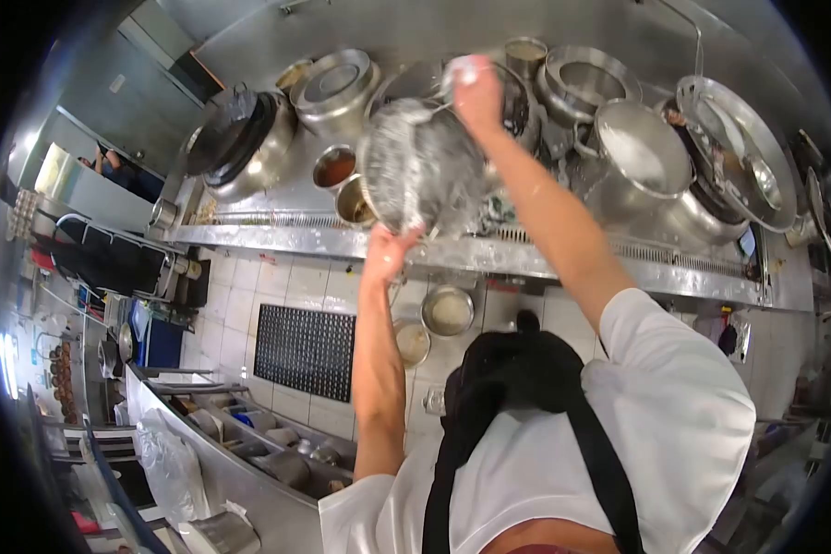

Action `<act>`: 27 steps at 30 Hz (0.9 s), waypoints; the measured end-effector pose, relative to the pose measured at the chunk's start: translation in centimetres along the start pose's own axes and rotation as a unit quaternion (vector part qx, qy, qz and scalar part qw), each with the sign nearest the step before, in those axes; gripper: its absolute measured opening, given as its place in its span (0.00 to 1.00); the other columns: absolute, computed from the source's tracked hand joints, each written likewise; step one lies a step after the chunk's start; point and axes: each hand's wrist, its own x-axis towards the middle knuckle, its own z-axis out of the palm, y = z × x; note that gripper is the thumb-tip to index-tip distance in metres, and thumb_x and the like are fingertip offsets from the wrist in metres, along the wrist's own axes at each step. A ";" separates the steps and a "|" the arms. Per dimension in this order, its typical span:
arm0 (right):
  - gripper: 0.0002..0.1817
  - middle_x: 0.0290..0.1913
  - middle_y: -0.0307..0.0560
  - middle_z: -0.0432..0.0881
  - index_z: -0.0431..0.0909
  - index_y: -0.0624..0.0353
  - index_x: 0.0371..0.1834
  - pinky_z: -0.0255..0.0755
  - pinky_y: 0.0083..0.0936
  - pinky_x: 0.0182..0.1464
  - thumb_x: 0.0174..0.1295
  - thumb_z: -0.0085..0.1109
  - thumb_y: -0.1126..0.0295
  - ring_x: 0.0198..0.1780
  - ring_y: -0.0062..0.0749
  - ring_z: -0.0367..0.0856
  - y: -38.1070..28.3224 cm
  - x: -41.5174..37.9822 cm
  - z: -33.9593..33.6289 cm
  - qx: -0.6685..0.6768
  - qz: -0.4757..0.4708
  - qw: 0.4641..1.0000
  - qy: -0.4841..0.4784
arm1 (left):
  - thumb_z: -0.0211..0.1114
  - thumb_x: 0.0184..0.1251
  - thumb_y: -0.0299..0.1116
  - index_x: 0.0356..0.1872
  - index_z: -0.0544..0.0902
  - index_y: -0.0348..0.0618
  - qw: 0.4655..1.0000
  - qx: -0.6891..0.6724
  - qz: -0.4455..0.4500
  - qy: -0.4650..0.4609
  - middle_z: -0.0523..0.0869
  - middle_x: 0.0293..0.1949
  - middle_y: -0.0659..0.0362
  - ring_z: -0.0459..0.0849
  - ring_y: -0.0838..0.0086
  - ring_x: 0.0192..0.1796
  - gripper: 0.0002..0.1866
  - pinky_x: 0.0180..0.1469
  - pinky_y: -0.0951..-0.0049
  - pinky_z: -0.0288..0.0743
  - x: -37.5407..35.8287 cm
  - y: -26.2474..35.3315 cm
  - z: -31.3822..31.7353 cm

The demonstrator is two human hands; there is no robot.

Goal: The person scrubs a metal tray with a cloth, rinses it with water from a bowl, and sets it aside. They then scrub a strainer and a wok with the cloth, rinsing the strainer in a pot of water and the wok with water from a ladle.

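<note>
Hands: both up over the counter (489,254), arms stretched out from white sleeves
Left hand (388,247): gripping the lower rim of a big round wire strainer (420,171), fingers curled tight on it
Right hand (475,88): raised at the strainer's top edge, closed around something pale, what exactly I cannot tell
Strainer: tipped on edge, held clear above the steel counter, between the two hands
Nearby: small pot of reddish sauce (334,167) just left of the strainer, another small pot (353,203) below it
Right side: large steel pot (642,152), wide and pale inside
Floor: black mat (305,351) and two round bowls (448,309) below the counter edge
</note>
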 end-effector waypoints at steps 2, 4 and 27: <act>0.16 0.45 0.58 0.85 0.73 0.61 0.54 0.76 0.40 0.55 0.68 0.58 0.65 0.49 0.51 0.84 2.4 -0.6 -2.3 0.013 -0.007 1.000 0.018 | 0.66 0.70 0.27 0.58 0.77 0.29 0.990 -0.140 0.024 0.012 0.85 0.53 0.50 0.86 0.66 0.47 0.19 0.49 0.63 0.85 0.3 -0.5 -1.5; 0.20 0.56 0.60 0.80 0.74 0.59 0.60 0.70 0.40 0.64 0.65 0.61 0.69 0.59 0.54 0.78 0.7 -6.2 -2.6 -0.009 -0.004 0.991 -0.133 | 0.62 0.72 0.26 0.61 0.74 0.28 0.970 -0.239 0.029 0.017 0.82 0.57 0.48 0.87 0.62 0.47 0.19 0.46 0.61 0.87 1.2 0.5 -0.8; 0.48 0.66 0.62 0.73 0.57 0.76 0.73 0.64 0.31 0.69 0.64 0.67 0.48 0.67 0.39 0.72 1.1 -12.0 -22.1 0.133 0.191 0.918 -0.321 | 0.57 0.78 0.32 0.62 0.71 0.27 0.846 -0.493 0.200 0.030 0.79 0.60 0.47 0.81 0.57 0.60 0.20 0.63 0.52 0.80 15.2 14.1 18.7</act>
